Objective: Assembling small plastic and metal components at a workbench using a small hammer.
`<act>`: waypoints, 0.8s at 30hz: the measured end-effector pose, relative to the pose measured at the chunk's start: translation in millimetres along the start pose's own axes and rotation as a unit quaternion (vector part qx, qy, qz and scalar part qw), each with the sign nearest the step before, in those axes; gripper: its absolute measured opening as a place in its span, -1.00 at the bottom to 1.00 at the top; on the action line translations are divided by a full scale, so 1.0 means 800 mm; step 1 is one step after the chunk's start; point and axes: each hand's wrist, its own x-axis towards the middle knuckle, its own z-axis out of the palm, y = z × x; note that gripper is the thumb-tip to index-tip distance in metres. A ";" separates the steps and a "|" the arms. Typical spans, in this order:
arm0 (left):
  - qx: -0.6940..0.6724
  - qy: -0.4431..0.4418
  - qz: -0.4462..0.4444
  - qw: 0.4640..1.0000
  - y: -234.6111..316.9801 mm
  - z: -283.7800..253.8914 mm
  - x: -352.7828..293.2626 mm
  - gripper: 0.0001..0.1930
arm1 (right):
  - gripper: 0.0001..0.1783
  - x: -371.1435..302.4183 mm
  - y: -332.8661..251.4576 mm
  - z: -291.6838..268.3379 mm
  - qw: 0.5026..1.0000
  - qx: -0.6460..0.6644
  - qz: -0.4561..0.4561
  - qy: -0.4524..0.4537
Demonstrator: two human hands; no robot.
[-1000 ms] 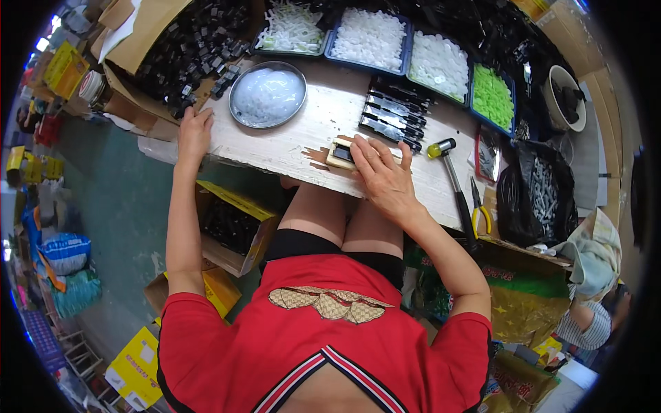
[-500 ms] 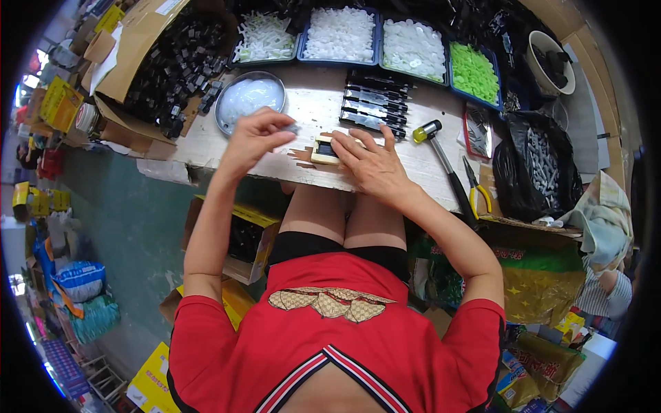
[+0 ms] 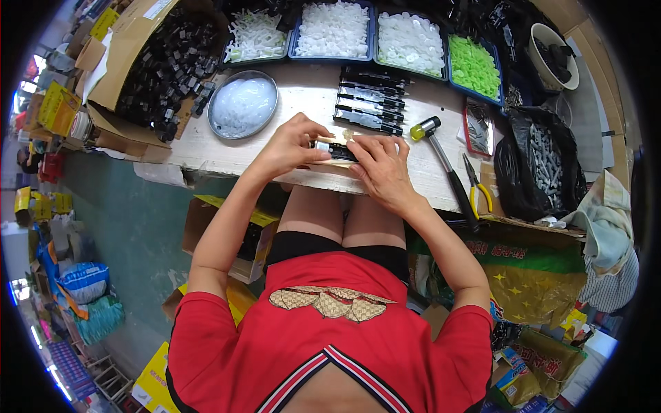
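A small black and silver metal part (image 3: 337, 149) lies near the table's front edge, over a cream-coloured block (image 3: 339, 163) that shows only as a thin strip. My left hand (image 3: 292, 150) is closed, thumb and fingers pinching the part's left end. My right hand (image 3: 384, 165) bends over the other end and holds it down, its fingers covering that end. Just beyond the hands, several similar black and silver parts (image 3: 372, 110) lie side by side in a row. A round metal dish (image 3: 242, 104) with a whitish, translucent substance stands to the left.
Blue trays with white pieces (image 3: 334, 31) and green pieces (image 3: 474, 67) line the back. At right lie a hammer (image 3: 444, 162), yellow-handled pliers (image 3: 480, 193) and a black bag of screws (image 3: 544, 162). A cardboard box of black parts (image 3: 162, 76) stands at left.
My left hand has come down and right from beside the dish onto the part's left end. My right hand has shifted slightly right, and more of the part shows between the hands.
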 end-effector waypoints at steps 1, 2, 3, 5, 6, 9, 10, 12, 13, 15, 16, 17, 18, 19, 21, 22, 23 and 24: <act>-0.152 0.015 -0.078 0.985 -0.002 -0.001 -0.001 -0.83 | -0.58 -0.001 0.001 0.001 1.000 0.001 -0.003 0.010; -0.304 0.007 -0.129 0.944 -0.011 -0.006 -0.006 -0.89 | -0.59 -0.001 0.001 0.003 1.000 0.004 -0.007 0.018; -0.305 0.009 -0.132 0.943 -0.018 -0.003 -0.007 -0.89 | -0.59 0.000 0.000 0.003 1.000 0.007 -0.008 0.016; -0.286 0.058 -0.076 0.953 -0.032 0.008 -0.008 -0.92 | -0.60 0.003 -0.001 0.002 1.000 0.011 -0.005 0.020; -0.276 0.083 -0.048 0.956 -0.036 0.011 -0.009 -0.93 | -0.60 0.002 0.000 0.003 1.000 0.013 -0.007 0.017; -0.271 0.074 -0.021 0.959 -0.036 0.014 -0.007 -0.94 | -0.62 0.003 0.003 0.004 0.999 0.014 -0.006 0.038; -0.271 0.075 -0.020 0.959 -0.033 0.014 -0.007 -0.94 | -0.63 0.004 0.005 0.003 0.999 0.026 -0.009 0.041; -0.209 0.094 -0.020 0.973 -0.027 0.015 -0.009 -0.94 | -0.64 0.007 0.009 -0.005 0.997 0.034 -0.010 0.064; -0.181 0.097 -0.019 0.978 -0.027 0.015 -0.008 -0.93 | -0.66 0.009 0.015 -0.015 0.996 0.030 -0.009 0.084; -0.074 0.096 0.019 0.992 -0.023 0.013 -0.004 -0.93 | -0.72 0.006 0.043 -0.041 0.989 -0.029 0.025 0.143; -0.034 0.091 0.007 0.995 -0.016 0.010 -0.003 -0.87 | -0.75 0.003 0.063 -0.059 0.984 -0.060 0.057 0.158; 0.023 0.079 0.021 0.996 -0.005 0.003 0.001 -0.84 | -0.77 -0.001 0.086 -0.081 0.980 -0.069 0.092 0.161; 0.079 0.066 0.034 0.994 0.002 -0.002 0.005 -0.81 | -0.79 -0.010 0.115 -0.098 0.975 -0.081 0.129 0.162; 0.121 0.075 0.073 0.987 0.002 -0.007 0.014 -0.77 | -0.79 -0.019 0.131 -0.116 0.967 -0.119 0.184 0.134; 0.148 0.100 0.114 0.977 0.006 -0.017 0.046 -0.77 | -0.80 -0.037 0.160 -0.139 0.940 -0.194 0.274 0.062; 0.166 0.120 0.135 0.969 0.012 -0.024 0.065 -0.75 | -0.81 -0.042 0.171 -0.145 0.922 -0.231 0.309 0.018; 0.174 0.139 0.180 0.958 0.010 -0.030 0.093 -0.75 | -0.83 -0.044 0.175 -0.150 0.907 -0.249 0.339 -0.028; 0.237 0.149 0.160 0.947 0.022 -0.039 0.113 -0.74 | -0.83 -0.044 0.179 -0.149 0.907 -0.249 0.339 -0.027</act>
